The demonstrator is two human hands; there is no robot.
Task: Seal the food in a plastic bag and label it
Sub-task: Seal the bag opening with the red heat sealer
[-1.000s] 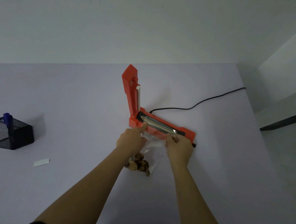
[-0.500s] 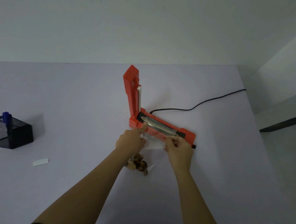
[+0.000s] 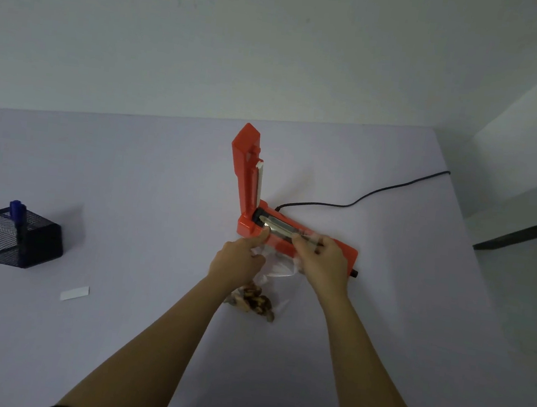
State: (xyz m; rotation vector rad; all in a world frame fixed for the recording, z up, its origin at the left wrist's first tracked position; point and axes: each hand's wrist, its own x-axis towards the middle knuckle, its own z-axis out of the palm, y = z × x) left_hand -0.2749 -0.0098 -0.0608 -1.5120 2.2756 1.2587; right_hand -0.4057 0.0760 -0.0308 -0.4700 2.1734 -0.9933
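An orange heat sealer (image 3: 348, 254) stands mid-table with its lid arm (image 3: 246, 171) raised upright. A clear plastic bag (image 3: 278, 269) lies in front of it, its mouth laid over the sealing strip. Brown food pieces (image 3: 255, 303) sit at the bag's bottom. My left hand (image 3: 238, 261) pinches the bag's left top corner at the sealer's left end. My right hand (image 3: 322, 262) pinches the bag's right top edge over the strip. A small white label (image 3: 74, 293) lies flat at the left.
A black mesh pen holder (image 3: 15, 238) with a blue marker (image 3: 16, 210) stands at the far left. The sealer's black cord (image 3: 360, 201) runs back right to the table edge. The white wall lies behind the table.
Both hands have pushed the bag mouth forward, further onto the sealing strip. My right hand has shifted up over the sealer's right half.
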